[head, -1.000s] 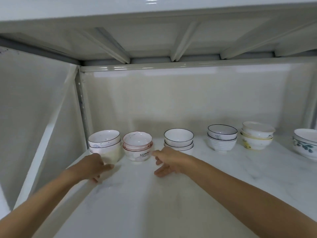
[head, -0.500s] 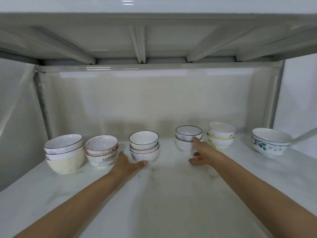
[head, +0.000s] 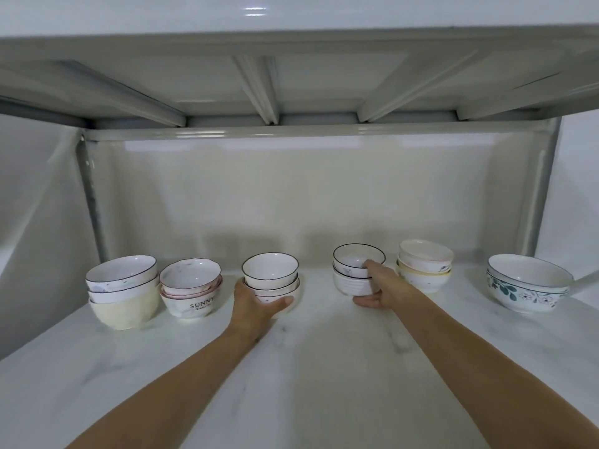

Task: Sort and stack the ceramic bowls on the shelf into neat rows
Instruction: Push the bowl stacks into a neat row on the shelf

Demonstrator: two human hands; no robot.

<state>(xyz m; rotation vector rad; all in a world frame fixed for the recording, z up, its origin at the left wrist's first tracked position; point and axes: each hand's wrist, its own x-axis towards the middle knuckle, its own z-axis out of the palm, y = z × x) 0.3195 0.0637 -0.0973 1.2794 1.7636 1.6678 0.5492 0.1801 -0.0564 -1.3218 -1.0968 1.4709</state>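
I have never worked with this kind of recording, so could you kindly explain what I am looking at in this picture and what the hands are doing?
There is no machine here: a person wears a wide-angle camera on the head, so you see their own two bare arms reaching forward into a white shelf. Along the back stand six stacks of ceramic bowls in a row. From the left: a stack on a cream bowl, a pink-rimmed stack marked SUNNY, a black-rimmed stack, a stack on a ribbed bowl, a stack with yellow rims, and a leaf-patterned stack. The left hand cups the base of the black-rimmed stack. The right hand grips the stack on the ribbed bowl, thumb below and a finger at the top bowl's rim. Both stacks appear to rest on the shelf.
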